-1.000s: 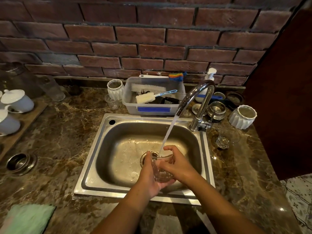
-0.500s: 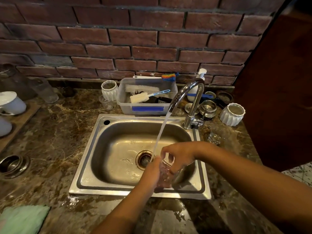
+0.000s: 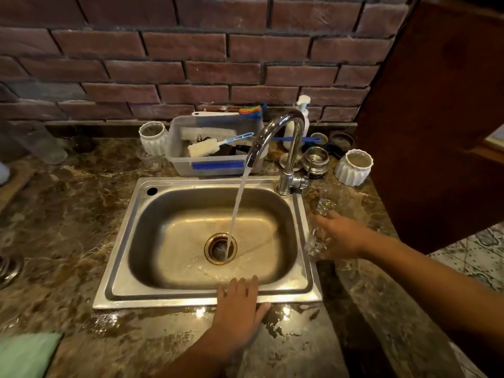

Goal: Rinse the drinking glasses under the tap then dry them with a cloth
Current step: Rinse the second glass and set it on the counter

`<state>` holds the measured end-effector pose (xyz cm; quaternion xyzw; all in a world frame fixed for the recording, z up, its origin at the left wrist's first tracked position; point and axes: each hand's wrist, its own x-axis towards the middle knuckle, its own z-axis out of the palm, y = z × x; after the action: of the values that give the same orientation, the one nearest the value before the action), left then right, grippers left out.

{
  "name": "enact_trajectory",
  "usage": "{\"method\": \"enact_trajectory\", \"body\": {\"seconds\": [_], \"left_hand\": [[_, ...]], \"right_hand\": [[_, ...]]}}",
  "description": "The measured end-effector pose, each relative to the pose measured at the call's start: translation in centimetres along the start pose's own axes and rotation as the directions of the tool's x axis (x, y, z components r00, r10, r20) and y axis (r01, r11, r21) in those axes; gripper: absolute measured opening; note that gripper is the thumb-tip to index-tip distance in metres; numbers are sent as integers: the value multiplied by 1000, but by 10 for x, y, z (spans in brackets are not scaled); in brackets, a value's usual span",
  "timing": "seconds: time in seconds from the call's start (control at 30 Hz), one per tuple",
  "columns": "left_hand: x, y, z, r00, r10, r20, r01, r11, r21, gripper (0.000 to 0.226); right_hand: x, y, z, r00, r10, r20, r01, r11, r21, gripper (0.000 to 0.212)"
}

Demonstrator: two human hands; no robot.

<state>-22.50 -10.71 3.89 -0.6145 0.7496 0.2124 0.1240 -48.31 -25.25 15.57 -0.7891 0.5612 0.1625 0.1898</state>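
Your right hand (image 3: pixel 341 237) has its grip curled round a clear drinking glass (image 3: pixel 315 242), fingers wrapped over its far side. The glass is blurred and sits just past the right rim of the sink (image 3: pixel 122 241), above the wet worktop (image 3: pixel 68 214). You cannot tell whether its base touches down. Your left hand (image 3: pixel 240 304) holds nothing: its grip is spread, fingers straight, palm down on the sink's front rim, with the fingertips reaching over the edge of the basin.

A second glass (image 3: pixel 326 204) stands on the worktop right of the sink, just beyond your right hand. The tap (image 3: pixel 275 137) at the sink's back right corner is running, and its stream (image 3: pixel 237 208) falls clear of both hands into the drain (image 3: pixel 219 248) in the middle of the sink.

Behind the sink sits a plastic tub (image 3: pixel 178 156) holding brushes. One white ribbed cup (image 3: pixel 152 139) stands behind the sink's back left, and another ribbed cup (image 3: pixel 354 167) stands off its back right corner. A green cloth (image 3: pixel 24 353) lies on the worktop well off the sink's front left corner.
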Motion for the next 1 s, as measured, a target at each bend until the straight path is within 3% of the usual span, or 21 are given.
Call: {"method": "enact_trajectory", "body": {"seconds": [0.2, 0.5, 1.0], "left_hand": [[0, -9, 17, 999, 19, -49, -15, 998, 68, 86], [2, -12, 26, 991, 26, -133, -22, 999, 29, 92], [1, -14, 25, 989, 36, -143, -38, 999, -14, 85]], "right_hand": [[-5, 33, 10, 994, 101, -47, -101, 995, 20, 89], [6, 52, 16, 984, 159, -86, -155, 986, 55, 91], [10, 45, 18, 985, 169, -17, -169, 985, -14, 92]]}}
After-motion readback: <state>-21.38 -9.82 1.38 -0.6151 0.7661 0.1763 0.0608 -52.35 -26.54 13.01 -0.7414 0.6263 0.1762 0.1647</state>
